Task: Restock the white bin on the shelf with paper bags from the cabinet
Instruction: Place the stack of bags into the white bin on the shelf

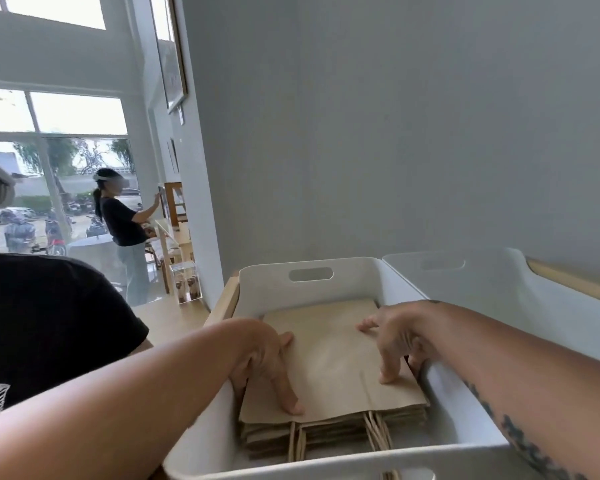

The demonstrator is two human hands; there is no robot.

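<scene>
Paper bags (329,362) lie flat in white bin (440,341) on shelf, long axis near-far, handles at near end. Left hand (267,365) & right hand (395,344) both open, fingers spread, pressing stack's top; neither grips.

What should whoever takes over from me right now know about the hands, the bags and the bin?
Left hand: inside the white bin, fingers spread flat on the left side of the stack of paper bags, gripping nothing.
Right hand: also in the bin, fingertips pressing the stack's right side, open.
Bags: lying flat in the bin, handles toward the near wall, stack sitting well below the rim.
Second white bin: beside it on the right; contents hidden.
Done: one stack is in.
Left: probably square the stack, withdraw both hands, add more if needed. The cabinet is out of view.
</scene>
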